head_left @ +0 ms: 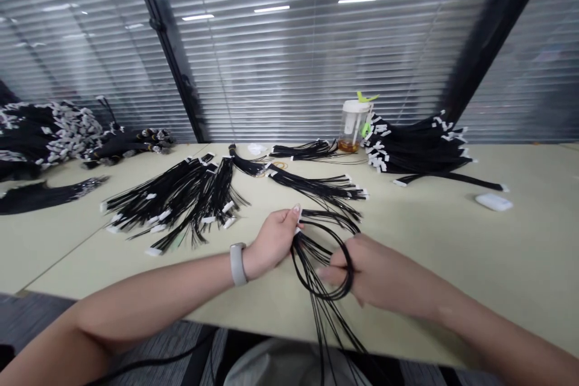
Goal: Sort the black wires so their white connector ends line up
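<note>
- A pale yellow, smooth table (pixel 520 289) is spread beneath and beyond the left hand (pixel 274 238) and right hand (pixel 382 271).
- Left of the left hand, thin black wire bundles with white connectors (pixel 178 184) are fanned out.
- Farther left, a large heap of black cables with white ends (pixel 27 139) is piled.
- Beyond both hands, a clear cup with a white lid and amber liquid (pixel 350 126) is stood.
- Beyond the right hand, a pile of flat black cables (pixel 418 145) is stacked; nearer, a white, rounded object (pixel 494 201) is placed.
</note>
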Motion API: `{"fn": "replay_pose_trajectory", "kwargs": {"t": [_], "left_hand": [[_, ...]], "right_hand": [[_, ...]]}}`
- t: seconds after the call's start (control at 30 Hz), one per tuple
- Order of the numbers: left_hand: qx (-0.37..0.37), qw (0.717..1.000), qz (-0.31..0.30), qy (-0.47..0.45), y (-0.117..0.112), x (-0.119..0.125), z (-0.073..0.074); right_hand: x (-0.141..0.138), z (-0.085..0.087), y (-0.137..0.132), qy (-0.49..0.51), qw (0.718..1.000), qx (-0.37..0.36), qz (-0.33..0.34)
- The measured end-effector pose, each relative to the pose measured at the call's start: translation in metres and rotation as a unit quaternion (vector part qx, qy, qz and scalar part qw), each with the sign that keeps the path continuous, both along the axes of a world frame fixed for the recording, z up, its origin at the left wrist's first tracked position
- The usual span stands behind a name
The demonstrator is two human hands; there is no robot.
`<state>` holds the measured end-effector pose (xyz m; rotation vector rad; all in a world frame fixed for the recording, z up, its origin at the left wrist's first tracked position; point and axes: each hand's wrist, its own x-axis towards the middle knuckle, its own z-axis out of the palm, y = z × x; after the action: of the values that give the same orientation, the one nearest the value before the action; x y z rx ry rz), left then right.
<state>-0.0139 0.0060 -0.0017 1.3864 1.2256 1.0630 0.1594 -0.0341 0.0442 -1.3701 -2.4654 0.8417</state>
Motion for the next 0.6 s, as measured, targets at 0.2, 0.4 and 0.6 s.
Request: {"fn": "replay_pose_trajectory", "kwargs": {"t": [0.2, 0.4, 0.6], "left_hand": [[0.027, 0.999, 0.006, 0.041, -0.002, 0.0, 0.001], [0.014, 0.998, 0.007, 0.056, -0.007, 0.002, 0.009], [0.009, 0.998, -0.006, 0.063, -0.008, 0.001, 0.01]], "right_hand": [[-0.012, -0.03, 0.01, 0.093, 0.995, -0.03, 0.029], [-0.01, -0.023, 0.012, 0.097, 0.995, -0.037, 0.011], [0.01, 0.005, 0.009, -0.061, 0.991, 0.12, -0.021]]}}
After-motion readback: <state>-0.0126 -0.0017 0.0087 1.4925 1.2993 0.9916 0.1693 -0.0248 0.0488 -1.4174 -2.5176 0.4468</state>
